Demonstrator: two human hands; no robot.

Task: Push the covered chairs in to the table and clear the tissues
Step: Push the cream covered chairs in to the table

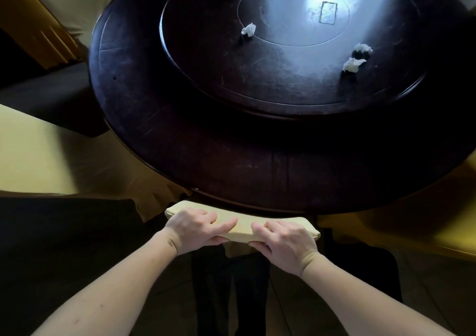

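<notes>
At the bottom centre of the frame, the padded top rail of a cream fabric-covered chair (242,226) was gripped by both hands, its far edge lying just under the rim of the round dark wooden tabletop (159,139). The left hand (198,228) was curled over the rail's left half, fingers on top and thumb beneath; the right hand (286,240) was wrapped round the right half in the same way. The push appeared nearly finished, judging by how close rail and rim stood. To do it well, even pressure would be wanted from both hands so the chair stayed square, and the fingers on top would need watching against the rim. 3 crumpled white tissues were seen on the raised dark turntable (206,59): 1 (248,29) at upper centre, 2 (362,49) (353,64) close together at the upper right, all untouched. More yellow-covered chairs (38,155) were visible at the left and right edges.
</notes>
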